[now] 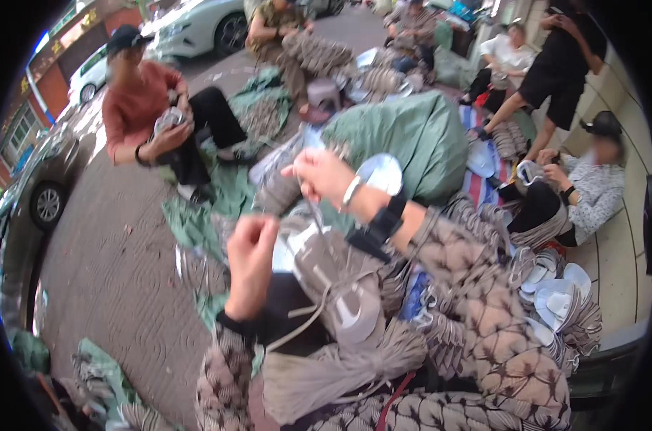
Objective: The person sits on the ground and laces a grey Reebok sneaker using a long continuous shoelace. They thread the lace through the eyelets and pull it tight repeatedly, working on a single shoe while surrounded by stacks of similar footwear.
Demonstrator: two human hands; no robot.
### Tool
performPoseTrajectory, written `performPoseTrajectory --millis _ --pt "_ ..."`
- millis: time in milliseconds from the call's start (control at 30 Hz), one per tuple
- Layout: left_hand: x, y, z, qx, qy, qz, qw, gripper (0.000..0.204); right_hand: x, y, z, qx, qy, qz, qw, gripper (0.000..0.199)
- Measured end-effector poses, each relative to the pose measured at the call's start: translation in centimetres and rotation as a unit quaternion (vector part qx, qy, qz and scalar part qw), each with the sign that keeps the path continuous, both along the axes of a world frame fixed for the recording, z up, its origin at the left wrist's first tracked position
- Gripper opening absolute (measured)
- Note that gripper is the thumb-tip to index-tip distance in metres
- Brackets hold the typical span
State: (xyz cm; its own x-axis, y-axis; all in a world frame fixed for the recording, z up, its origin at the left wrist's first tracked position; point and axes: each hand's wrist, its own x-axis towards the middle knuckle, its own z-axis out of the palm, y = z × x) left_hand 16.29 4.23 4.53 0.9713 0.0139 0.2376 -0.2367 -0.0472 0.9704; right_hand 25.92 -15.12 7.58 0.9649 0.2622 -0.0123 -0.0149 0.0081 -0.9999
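Observation:
A grey-beige shoe upper (326,269) rests on my lap, with pale laces (306,316) looping loosely over its front. My right hand (324,176) is raised beyond it, fingers closed on a thin shoelace (316,219) that runs down to the upper. To the left of the upper, my left hand (250,262) is up in a closed fist; whatever its fingertips pinch is too blurred to make out. A thick bundle of beige laces (340,370) lies across my lap, nearest to me.
A big green sack (412,140) stands ahead. Stacked shoe uppers and white insole-shaped pieces (556,298) lie at right. Several people sit around, among them one in a red top (143,115) and one in a patterned shirt (592,187). Cars (42,205) stand at left.

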Motion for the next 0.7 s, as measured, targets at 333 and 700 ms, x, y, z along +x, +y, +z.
performPoseTrajectory --millis 333,700 --pt "3.5 1.0 -0.8 -0.031 0.044 -0.035 0.998 0.035 2.4 4.0 -3.2 -0.269 -0.117 0.208 0.933 0.019" --pt "14.5 4.4 0.2 -0.366 0.143 -0.151 0.907 0.014 6.7 1.4 -1.2 0.098 0.195 0.048 0.975 0.02"
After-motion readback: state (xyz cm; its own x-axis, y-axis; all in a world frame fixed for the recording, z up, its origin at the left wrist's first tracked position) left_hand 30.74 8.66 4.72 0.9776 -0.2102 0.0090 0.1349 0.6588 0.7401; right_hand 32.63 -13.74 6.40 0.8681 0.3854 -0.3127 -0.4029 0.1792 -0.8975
